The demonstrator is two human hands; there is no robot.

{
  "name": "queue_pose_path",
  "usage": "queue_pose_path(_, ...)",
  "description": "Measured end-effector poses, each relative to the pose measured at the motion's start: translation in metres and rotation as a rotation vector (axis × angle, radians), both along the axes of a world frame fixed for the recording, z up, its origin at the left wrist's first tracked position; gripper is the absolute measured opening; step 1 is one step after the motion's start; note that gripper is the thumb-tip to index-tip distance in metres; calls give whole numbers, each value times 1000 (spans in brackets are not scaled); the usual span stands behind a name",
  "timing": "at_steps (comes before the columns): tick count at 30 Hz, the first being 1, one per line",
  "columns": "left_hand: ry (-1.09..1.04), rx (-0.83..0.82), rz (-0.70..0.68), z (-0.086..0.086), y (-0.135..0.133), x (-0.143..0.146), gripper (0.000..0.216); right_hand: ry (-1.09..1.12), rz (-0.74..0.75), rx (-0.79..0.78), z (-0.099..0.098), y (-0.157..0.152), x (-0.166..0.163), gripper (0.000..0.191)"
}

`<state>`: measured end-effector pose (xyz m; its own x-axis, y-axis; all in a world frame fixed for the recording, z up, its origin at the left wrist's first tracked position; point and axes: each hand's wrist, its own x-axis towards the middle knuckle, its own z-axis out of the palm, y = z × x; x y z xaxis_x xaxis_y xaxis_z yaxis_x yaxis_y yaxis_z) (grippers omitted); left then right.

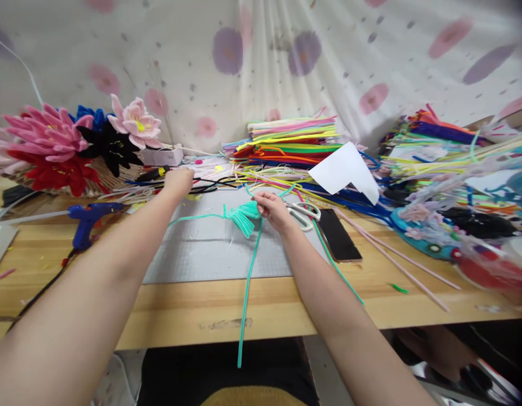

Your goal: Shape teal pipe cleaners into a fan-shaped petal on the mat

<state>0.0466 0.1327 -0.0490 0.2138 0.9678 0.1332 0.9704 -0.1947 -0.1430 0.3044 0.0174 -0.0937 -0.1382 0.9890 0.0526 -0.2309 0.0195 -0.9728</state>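
My right hand (pixel 272 208) pinches a bundle of teal pipe cleaners (pixel 242 217) above a grey cutting mat. One long stem from the bundle hangs down past the table's front edge, and another reaches out to the left. Farther back on the left, my left hand (pixel 179 181) is closed, seen from behind with its fingertips hidden. Right beside it lies a tool with a black and yellow handle (pixel 154 173); whether the hand touches it I cannot tell. Scissors with pale handles (pixel 303 214) lie just right of my right hand.
A blue glue gun (pixel 86 221) and chenille flowers (pixel 53 138) are at left. Stacked pipe cleaners (pixel 292 138) stand behind the cutting mat (pixel 188 265). To the right are a phone (pixel 339 234), white paper (pixel 347 169), loose pink stems (pixel 396 256) and more bundles.
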Motion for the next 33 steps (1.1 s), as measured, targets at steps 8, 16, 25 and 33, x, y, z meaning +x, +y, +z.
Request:
queue_pose_path(8,-242,149,73,18,6,15,58,94,128,-100,-6,-6,-34,40)
queue_pose_path(16,-445,36,-473,-17,-85,37,33,83,-10,-146,-13,-2,-71,30)
queue_pose_path(25,-437,-119,-532,-73,-115,12,51,-353,-33,258,-13,-3,-67,22)
queue_pose_path(33,-454,-136,-536,-59,-119,7,48,-629,9,374,-12,-6,-61,26)
